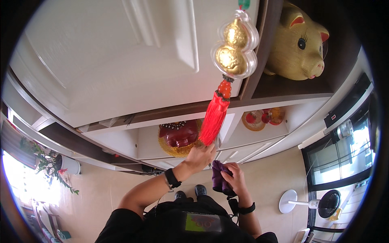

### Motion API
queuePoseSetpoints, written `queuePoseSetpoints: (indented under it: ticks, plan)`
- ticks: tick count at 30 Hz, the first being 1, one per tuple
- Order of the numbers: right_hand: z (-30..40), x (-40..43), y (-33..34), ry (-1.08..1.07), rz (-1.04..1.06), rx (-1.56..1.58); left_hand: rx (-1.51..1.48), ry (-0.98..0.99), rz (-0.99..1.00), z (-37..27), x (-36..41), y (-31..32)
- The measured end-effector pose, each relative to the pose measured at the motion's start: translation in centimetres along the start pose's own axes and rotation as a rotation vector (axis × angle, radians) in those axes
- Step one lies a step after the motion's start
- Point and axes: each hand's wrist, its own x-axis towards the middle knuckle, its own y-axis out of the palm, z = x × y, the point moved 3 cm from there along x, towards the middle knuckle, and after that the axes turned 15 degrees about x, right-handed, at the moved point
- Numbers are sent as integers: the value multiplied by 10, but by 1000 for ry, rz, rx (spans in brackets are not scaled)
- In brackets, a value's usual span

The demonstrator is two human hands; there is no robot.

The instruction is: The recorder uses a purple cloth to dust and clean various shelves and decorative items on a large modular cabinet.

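My right hand (236, 179) grips a bunched purple cloth (219, 176) in front of my body. My left hand (199, 158) reaches up to the front of the white open shelf (147, 142), just under the tip of a red tassel (214, 118). Its fingers are bent and partly hidden, so whether they hold anything cannot be told. Beside that hand, in the shelf, sits a dark red, glossy figure (182, 135) on a gold base. Above the tassel hangs a gold gourd-shaped charm (232, 48) in a clear case.
A gold pig figure (299, 45) sits in the upper dark compartment. Red and gold ornaments (264, 118) stand in the right shelf bay. A white cabinet door (121, 60) fills the upper left. A potted plant (68, 164) and a standing fan (328, 203) flank the floor.
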Motion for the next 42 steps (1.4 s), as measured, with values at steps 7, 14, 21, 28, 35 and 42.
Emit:
queuePoseSetpoints:
  ticks: [7, 14, 21, 28, 35, 42]
  plan:
    - [33, 13, 5, 18, 27, 94, -396, -400, -214, 42, -71, -48]
    - [66, 64, 64, -189, -207, 10, -1130, -1082, -268, 125, -116, -33]
    - [13, 104, 86, -182, -142, -2, -1250, -1166, -298, 140, -116, 28]
    - [10, 117, 89, -92, -122, 105, -1658, -1166, -417, 126, -90, 25]
    - [23, 111, 118, 0, -60, -15, -1538, -1346, -511, 138, -97, 11]
    - [35, 116, 145, -86, -4, 62, -1516, -1391, -609, 151, -121, 1]
